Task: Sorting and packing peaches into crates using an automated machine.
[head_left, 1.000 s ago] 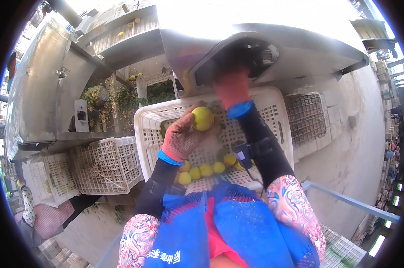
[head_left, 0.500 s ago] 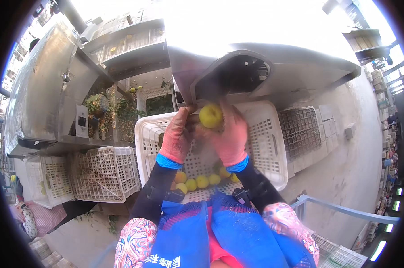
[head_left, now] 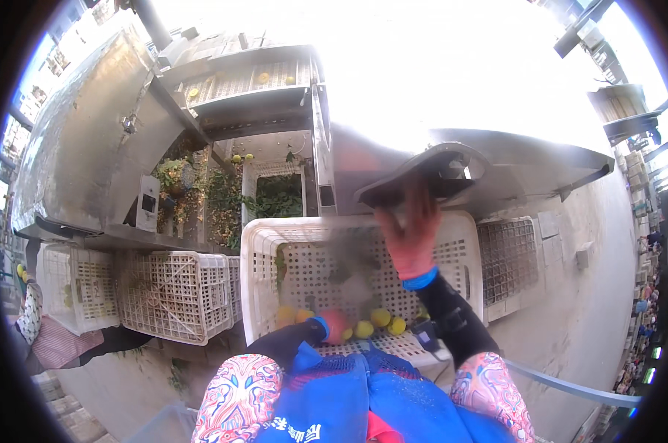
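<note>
The left hand (head_left: 335, 326), gloved and blurred, is low among the yellow fruit (head_left: 380, 317) lined along the near side of the white crate (head_left: 260, 280), at lower centre of the frame. Its fingers are hidden, so whether it grasps a fruit cannot be told. The right hand (head_left: 411, 236) reaches up with fingers extended, their tips lost in the shadow of the dark opening (head_left: 452, 188) above the crate's far rim; whether it holds anything cannot be told.

The step in hand looks like fruit handling, split between crate and opening. A next move would seem to call for lifting the left hand without rolling the neighbouring fruit, and drawing the right back under the metal hood (head_left: 540, 166) without knocking its lip.

The widest room for the hands lies between them, over the crate's perforated floor. A second crate (head_left: 175, 288) crowds the left; a rail (head_left: 570, 384) runs across the lower right.
</note>
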{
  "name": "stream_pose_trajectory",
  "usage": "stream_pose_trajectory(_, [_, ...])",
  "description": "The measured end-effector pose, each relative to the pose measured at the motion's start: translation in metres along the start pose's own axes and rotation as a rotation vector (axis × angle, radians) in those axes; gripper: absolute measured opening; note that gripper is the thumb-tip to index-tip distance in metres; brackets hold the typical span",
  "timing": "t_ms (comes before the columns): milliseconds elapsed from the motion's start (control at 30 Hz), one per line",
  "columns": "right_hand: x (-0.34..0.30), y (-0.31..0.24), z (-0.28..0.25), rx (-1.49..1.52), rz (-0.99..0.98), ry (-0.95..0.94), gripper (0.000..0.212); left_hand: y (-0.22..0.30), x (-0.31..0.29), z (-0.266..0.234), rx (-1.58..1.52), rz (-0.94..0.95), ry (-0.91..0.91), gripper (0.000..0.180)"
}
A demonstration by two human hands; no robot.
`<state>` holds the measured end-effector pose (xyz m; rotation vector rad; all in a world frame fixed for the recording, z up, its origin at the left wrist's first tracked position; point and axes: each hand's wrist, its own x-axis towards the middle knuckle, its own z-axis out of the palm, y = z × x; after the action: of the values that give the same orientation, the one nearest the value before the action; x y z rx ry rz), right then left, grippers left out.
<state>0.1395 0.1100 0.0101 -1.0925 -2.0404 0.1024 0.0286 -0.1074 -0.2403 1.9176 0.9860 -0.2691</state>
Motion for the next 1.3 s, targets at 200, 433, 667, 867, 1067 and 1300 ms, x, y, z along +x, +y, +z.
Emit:
stream_pose_trajectory(200, [-0.201,0.101,-0.001,0.068,0.552,-1.115,0.072,-0.016,0.032,0.015,-0.242,-0.061,0.03,0.066])
stream_pose_trajectory(433, [-0.317,0.13,0.041,0.415,0.716,-1.412,0.054,-0.013,0.071,0.027,-0.718,-0.06,0.194,0.053])
stream_pose_trajectory(667, [-0.26,0.101,0.06,0.558,0.101,-1.028,0.031,0.003,0.002,-0.094,-0.658,0.161,0.292,0.053])
stream_pose_trajectory(867, [-0.147,0.068,0.044,0.967,1.11,-0.888,0.076,0.007,-0.029,-0.127,-1.625,0.061,0.505,0.062])
stream_pose_trajectory(1067, [-0.116,0.022,0.006,0.8,0.636,-0.566,0.092,0.048,-0.068,-0.181,-1.851,0.297,0.476,0.065])
stream_pose_trajectory(1300, [-0.072,-0.032,-0.032,0.321,0.37,-0.363,0.093,0.061,-0.093,-0.21,-1.447,0.363,0.666,0.052])
